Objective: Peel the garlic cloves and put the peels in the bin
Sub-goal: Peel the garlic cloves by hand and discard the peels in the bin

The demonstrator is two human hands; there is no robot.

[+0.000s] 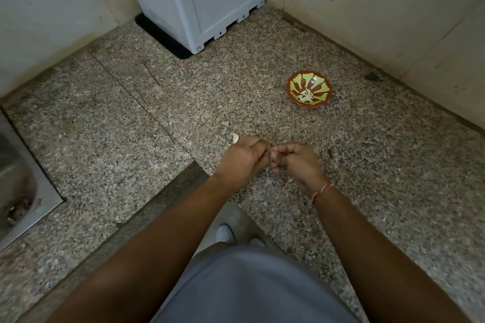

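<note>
Both hands meet above the speckled stone counter point(367, 165). My left hand point(244, 157) and my right hand point(295, 158) have curled fingers that pinch a small garlic clove point(271, 151) between them; the clove is almost wholly hidden by the fingertips. One unpeeled garlic clove point(235, 137) lies on the counter just beyond my left hand. Farther right stands a red and green bowl point(319, 84) with pale garlic pieces point(305, 96) at its bottom. No bin is in view.
A grey plastic appliance point(199, 0) on a black mat stands in the back corner between tiled walls. A steel sink point(18, 186) is set into the counter at the left. The counter's front edge runs diagonally below my hands.
</note>
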